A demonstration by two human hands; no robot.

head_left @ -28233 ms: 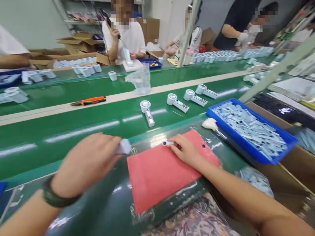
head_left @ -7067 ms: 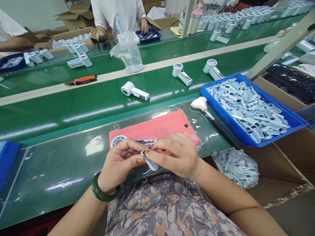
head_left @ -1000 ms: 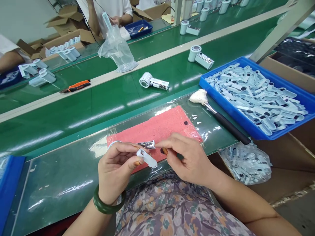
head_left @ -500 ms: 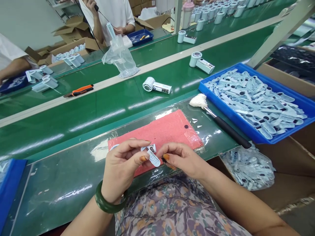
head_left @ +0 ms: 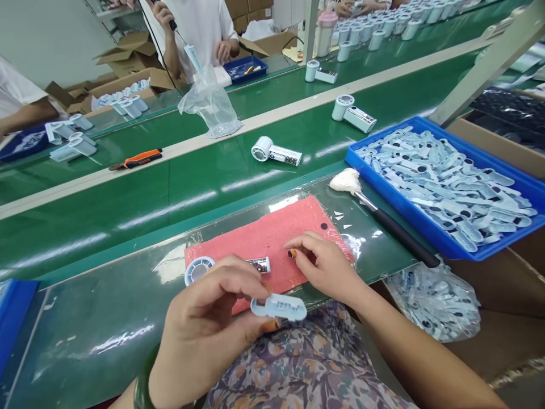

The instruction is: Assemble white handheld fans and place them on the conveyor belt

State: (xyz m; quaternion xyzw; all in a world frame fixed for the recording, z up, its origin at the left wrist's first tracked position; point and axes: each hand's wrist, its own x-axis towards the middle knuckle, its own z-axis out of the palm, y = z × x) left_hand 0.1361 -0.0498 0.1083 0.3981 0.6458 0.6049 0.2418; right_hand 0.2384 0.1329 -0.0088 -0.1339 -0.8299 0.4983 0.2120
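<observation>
Pinching a small pale-blue plastic cover btwn thumb and fingers, the left hand holds it up over the near edge of the bench, just above the lap, long side roughly level. Right hand is flat-ish on the red foam pad, fingers pressed together w/ the tips touching a tiny dark part on the pad; can't tell if it's actually gripped. Just left of that hand, on the same pad, lies a handheld fan body — round head at the pad's left corner, handle w/ exposed insides pointing right. Cover and fan body are apart, not touching.

Further right on the bench: a black-handled brush w/ white fluffy tip, lying diagonally, its tip near the blue tray full of more pale covers. Below the tray, a clear bag of parts in a cardboard box.

Beyond the bench, the green conveyor carries two finished fans and, well apart. Orange-handled pliers and a plastic bag sit on the far strip. Across the line, a person in white works w/ a tool.
</observation>
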